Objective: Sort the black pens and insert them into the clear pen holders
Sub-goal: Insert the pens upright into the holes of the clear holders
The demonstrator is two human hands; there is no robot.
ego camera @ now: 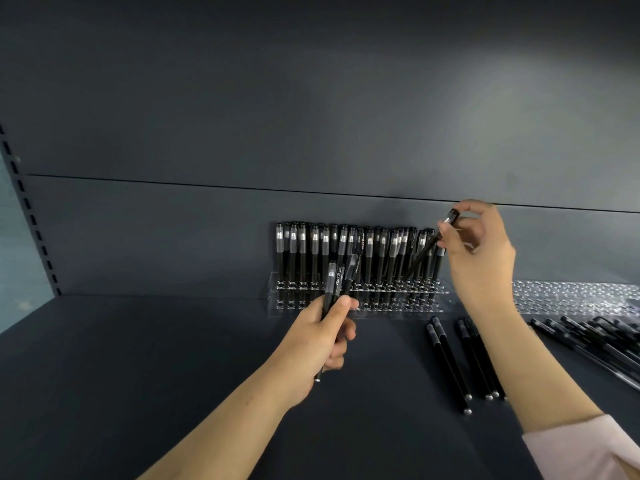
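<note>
A clear pen holder (273,308) stands against the back wall of the dark shelf, with several black pens (314,252) upright in its holes. My right hand (479,251) pinches one black pen (424,252) near its cap, tilted, its tip down among the holes at the holder's right end. In front of the holder my left hand (320,336) grips a small bunch of black pens (337,280), caps up. Several loose pens (450,362) lie on the shelf between my forearms.
A second clear holder (571,296) with no pens in it sits to the right of the first. A pile of loose black pens (602,337) lies at the far right edge. A slotted upright (31,220) runs along the shelf's left side.
</note>
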